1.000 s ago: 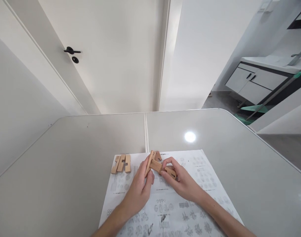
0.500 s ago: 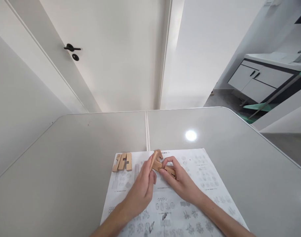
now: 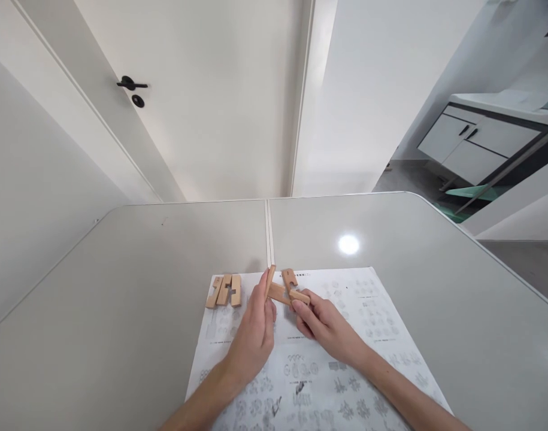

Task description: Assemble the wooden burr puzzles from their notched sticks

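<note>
Wooden plank [image 3: 271,281] gripped in left hand [image 3: 254,335] over printed sheet [image 3: 345,314], long axis pretty steep, top end tipped bit right. Crossbar piece [image 3: 279,293] slants down rightward to small block [image 3: 299,296], which right hand [image 3: 325,323] is pinching.

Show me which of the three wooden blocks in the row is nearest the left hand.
The block at the row's right end; the other two lie farther left, away from the left hand.
</note>
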`<state>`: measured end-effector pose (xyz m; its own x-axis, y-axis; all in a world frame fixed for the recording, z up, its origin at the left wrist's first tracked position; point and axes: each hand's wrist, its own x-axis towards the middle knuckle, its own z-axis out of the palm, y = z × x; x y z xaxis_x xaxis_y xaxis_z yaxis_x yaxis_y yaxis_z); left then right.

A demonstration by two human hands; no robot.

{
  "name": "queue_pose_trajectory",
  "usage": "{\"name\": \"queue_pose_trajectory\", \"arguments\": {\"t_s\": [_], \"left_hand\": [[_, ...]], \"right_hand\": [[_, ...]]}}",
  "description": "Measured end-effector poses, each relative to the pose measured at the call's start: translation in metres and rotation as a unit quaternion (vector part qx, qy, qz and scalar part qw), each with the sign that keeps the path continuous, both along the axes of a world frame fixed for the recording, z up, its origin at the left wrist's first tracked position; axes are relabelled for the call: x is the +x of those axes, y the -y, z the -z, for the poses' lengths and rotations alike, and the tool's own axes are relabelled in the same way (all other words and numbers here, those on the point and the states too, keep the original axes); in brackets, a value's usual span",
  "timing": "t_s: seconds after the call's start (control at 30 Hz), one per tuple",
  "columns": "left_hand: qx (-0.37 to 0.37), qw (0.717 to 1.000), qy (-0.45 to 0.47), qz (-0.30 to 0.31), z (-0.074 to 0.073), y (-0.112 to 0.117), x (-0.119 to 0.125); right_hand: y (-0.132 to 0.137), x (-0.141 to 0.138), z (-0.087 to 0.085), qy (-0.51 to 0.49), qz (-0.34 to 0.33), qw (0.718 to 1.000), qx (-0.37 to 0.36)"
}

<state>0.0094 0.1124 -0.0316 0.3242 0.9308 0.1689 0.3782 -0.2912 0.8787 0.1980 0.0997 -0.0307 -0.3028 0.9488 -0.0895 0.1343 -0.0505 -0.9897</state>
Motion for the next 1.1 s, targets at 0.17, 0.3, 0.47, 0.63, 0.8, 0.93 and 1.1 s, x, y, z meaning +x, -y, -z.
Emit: {"name": "queue_pose_trajectory", "arguments": {"t_s": [0.17,0.3,0.47,0.63,0.8,0.93,1.1], "left_hand": [[-0.023,0.997,-0.046,0.052,-0.001,-0.002,-0.002],[-0.022,0.998,-0.045,0.049,0.0,-0.003,-0.002],[-0.027,0.997,-0.038,0.061,0.003,-0.003,-0.001],[-0.02,0.997,-0.045,0.058,0.005,-0.003,-0.001],[-0.013,0.996,-0.039,0.085,0.004,-0.004,-0.003],[-0.027,0.996,-0.023,0.087,0.004,-0.004,-0.004],[-0.033,0.996,-0.032,0.07,0.004,-0.002,-0.002]], "right_hand": [[0.0,-0.001,0.001,-0.013,-0.006,1.0,-0.005],[0.0,0.0,0.0,-0.018,-0.004,1.0,-0.008],[0.003,-0.006,0.004,0.005,0.01,1.0,0.005],[0.003,-0.016,0.006,0.018,0.024,0.999,0.025],[0.002,-0.013,0.001,-0.013,0.006,1.0,0.006],[0.003,-0.012,0.002,-0.007,0.01,1.0,0.009],[0.005,-0.019,0.007,0.022,0.038,0.999,0.017]]}}
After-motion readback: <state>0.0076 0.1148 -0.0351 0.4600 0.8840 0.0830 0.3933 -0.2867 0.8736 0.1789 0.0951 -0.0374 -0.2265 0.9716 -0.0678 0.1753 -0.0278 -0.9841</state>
